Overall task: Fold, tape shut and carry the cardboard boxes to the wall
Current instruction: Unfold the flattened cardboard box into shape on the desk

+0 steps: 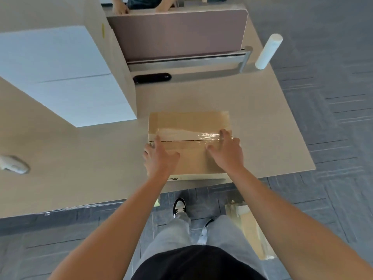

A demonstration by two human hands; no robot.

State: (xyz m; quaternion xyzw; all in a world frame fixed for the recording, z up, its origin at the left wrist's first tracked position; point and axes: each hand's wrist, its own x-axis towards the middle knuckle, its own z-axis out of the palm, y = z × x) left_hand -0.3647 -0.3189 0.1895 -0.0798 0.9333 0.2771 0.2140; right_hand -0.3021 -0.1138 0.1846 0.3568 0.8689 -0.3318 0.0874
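- Head view: the small cardboard box (187, 142) sits at the near edge of the table (80, 158), right in front of me, flaps folded down and a strip of clear tape (189, 135) lying along the centre seam.
- My left hand (159, 156) rests flat on the box's left end, fingers straight, gripping nothing.
- My right hand (226, 150) lies spread on the right end, fingers pressing the shiny tape down, also holding nothing.
- I judge I am at the taping step, smoothing the strip.
- Next, I reckon, I must rub the tape ends over the edges, then grip both sides to lift it.
- A large white-topped box (60, 73) stands near on the left.
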